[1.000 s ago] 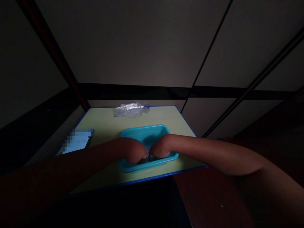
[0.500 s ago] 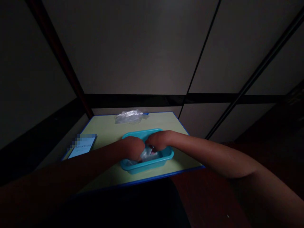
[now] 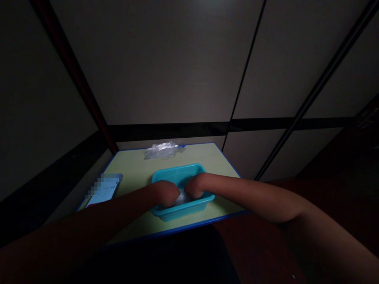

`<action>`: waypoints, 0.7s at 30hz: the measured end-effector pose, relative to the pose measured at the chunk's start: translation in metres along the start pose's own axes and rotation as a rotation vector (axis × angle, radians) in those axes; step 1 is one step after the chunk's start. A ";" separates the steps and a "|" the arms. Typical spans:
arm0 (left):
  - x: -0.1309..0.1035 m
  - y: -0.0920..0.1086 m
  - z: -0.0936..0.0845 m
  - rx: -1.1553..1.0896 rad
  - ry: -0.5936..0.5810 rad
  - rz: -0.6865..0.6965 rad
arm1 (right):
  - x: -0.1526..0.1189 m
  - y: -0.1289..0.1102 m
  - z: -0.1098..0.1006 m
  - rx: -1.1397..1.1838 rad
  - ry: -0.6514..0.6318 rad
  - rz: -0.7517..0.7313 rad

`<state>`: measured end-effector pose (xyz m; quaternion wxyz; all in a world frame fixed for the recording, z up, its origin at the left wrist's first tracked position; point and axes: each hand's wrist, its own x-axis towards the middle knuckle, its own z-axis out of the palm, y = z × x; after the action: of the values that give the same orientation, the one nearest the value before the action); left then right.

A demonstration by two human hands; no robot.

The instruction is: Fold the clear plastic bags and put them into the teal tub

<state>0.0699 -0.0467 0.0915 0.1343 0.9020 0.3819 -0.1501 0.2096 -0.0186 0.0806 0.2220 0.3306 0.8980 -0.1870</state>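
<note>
A turquoise plastic basin (image 3: pixel 183 210) stands on a small pale table (image 3: pixel 133 165) with a blue edge. My left hand (image 3: pixel 168 193) reaches into its left part, its fingers curled down and mostly hidden. Opposite it, inside the right part, is my right hand (image 3: pixel 195 186), fingers pointing down and also hidden. Between the hands, low in the basin, lies clear plastic (image 3: pixel 182 197), only partly visible. Whether either hand grips this plastic cannot be made out.
Crumpled clear plastic wrap (image 3: pixel 164 150) lies at the table's far edge. A phone (image 3: pixel 104 190) with a lit screen rests at the table's left side. Behind the table rise cabinet doors (image 3: pixel 166 71). My forearms cross the near left and right sides.
Both hands are lower in the frame. The right hand has turned more downward, and less of the clear plastic shows between the hands. The whole view has shifted slightly.
</note>
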 end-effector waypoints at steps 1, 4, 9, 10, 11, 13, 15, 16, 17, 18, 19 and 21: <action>-0.003 0.001 -0.004 0.008 0.000 -0.004 | -0.005 -0.002 -0.005 -0.051 -0.055 -0.010; -0.013 0.005 -0.020 0.088 0.001 -0.012 | -0.028 -0.008 -0.020 -0.161 -0.039 -0.006; -0.020 0.011 -0.029 0.169 -0.085 0.036 | -0.070 -0.008 -0.032 -0.072 0.127 -0.037; -0.020 0.012 -0.028 0.186 -0.098 0.042 | -0.077 -0.007 -0.030 -0.048 0.169 -0.041; -0.019 0.012 -0.027 0.197 -0.098 0.042 | -0.083 -0.006 -0.028 -0.025 0.222 -0.053; -0.019 0.012 -0.025 0.186 -0.064 0.044 | -0.096 -0.006 -0.020 0.011 0.352 -0.082; -0.021 0.009 -0.025 0.146 0.006 0.051 | -0.106 -0.009 -0.011 0.034 0.466 -0.104; -0.023 0.007 -0.025 0.124 0.060 0.055 | -0.110 -0.012 -0.005 0.033 0.511 -0.116; -0.025 0.003 -0.026 0.102 0.121 0.061 | -0.114 -0.016 0.000 0.022 0.551 -0.123; -0.028 -0.001 -0.026 0.082 0.189 0.064 | -0.115 -0.020 0.006 0.000 0.594 -0.115; -0.031 -0.005 -0.027 0.058 0.260 0.064 | -0.116 -0.024 0.011 -0.030 0.627 -0.086; -0.038 -0.013 -0.026 -0.008 0.388 0.059 | -0.113 -0.031 0.021 -0.095 0.663 -0.036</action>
<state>0.0399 -0.0534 0.1283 0.0662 0.9242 0.3748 0.0320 0.2717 -0.1082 0.1277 -0.0704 0.3468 0.9348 -0.0310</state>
